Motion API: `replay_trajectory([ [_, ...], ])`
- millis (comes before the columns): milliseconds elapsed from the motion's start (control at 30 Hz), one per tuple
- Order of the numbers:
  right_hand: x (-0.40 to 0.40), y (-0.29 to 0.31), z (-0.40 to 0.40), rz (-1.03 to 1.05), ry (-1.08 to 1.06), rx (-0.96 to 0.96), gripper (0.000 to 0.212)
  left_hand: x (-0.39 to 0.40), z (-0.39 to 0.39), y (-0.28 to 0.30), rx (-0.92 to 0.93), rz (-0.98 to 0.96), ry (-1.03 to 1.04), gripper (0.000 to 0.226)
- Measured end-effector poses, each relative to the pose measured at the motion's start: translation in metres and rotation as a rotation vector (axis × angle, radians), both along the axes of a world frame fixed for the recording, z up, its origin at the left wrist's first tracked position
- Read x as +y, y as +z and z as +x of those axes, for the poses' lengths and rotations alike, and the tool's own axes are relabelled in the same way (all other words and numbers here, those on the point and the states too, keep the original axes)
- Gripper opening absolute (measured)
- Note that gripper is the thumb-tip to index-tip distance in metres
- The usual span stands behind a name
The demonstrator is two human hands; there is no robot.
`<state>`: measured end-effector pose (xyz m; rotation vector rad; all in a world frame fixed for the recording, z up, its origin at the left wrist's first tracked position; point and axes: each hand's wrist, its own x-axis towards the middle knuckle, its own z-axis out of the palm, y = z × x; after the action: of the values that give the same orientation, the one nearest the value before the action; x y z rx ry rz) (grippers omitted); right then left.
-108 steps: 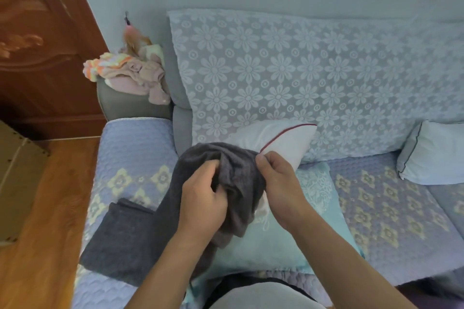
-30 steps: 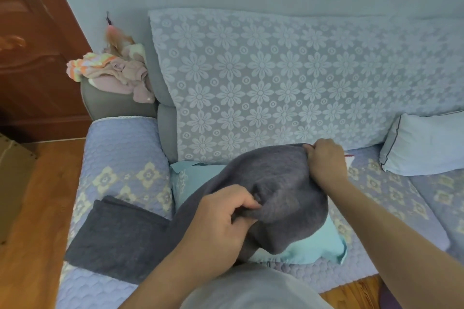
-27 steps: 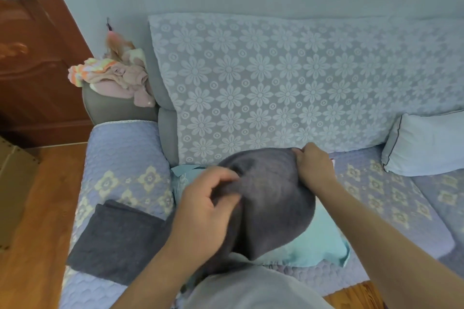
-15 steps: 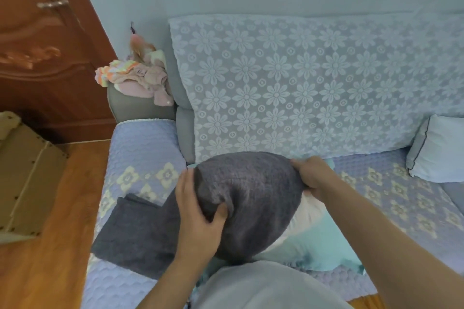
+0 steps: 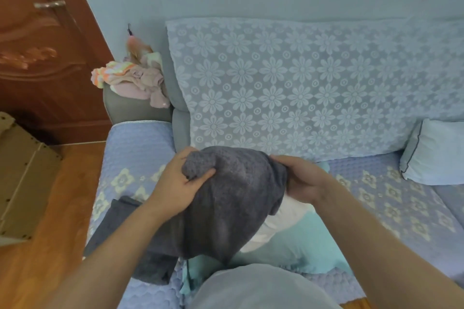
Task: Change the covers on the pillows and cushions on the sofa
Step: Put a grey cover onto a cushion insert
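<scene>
A dark grey cover (image 5: 233,198) is pulled over most of a white pillow (image 5: 281,223), whose bare lower right part still shows. My left hand (image 5: 178,183) grips the cover's upper left corner. My right hand (image 5: 301,178) holds its right edge against the pillow. Under them lies a turquoise cover (image 5: 301,248) on the sofa seat (image 5: 391,198). A second folded dark grey cover (image 5: 118,233) lies on the seat to the left. A pale blue cushion (image 5: 437,153) with dark piping leans at the right.
A lace floral throw (image 5: 301,88) drapes the sofa back. Crumpled pink and striped clothes (image 5: 130,78) sit on the grey armrest. A brown wooden door (image 5: 40,52) and a beige box (image 5: 22,178) stand left on the wood floor.
The grey cover went from a bunch in both hands to stretched over the pillow. My left hand shifted up to its top left corner; my right hand slid down its right edge.
</scene>
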<state>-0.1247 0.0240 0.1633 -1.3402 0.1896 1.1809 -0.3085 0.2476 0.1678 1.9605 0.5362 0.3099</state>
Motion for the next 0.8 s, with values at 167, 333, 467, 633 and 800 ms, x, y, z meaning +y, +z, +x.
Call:
replay_trajectory([
  [167, -0.036, 0.001, 0.012, 0.2, -0.128, 0.198, 0.063, 0.028, 0.003, 0.018, -0.11, -0.059, 0.439, 0.029],
  [333, -0.051, 0.022, 0.028, -0.06, -0.113, 0.1, 0.042, 0.027, 0.018, 0.041, -0.197, -0.044, 0.44, 0.01],
  [467, -0.042, 0.046, 0.025, -0.084, -0.021, -0.036, 0.027, 0.031, 0.053, 0.048, -0.148, 0.165, 0.355, 0.028],
  [633, -0.009, 0.077, 0.002, 0.204, -0.134, 0.254, 0.029, -0.023, 0.05, 0.06, -0.37, 0.853, 0.196, 0.039],
  [800, 0.026, 0.089, -0.02, 0.463, -0.361, 0.455, 0.039, -0.086, 0.021, 0.001, -0.228, 0.644, 0.061, 0.032],
])
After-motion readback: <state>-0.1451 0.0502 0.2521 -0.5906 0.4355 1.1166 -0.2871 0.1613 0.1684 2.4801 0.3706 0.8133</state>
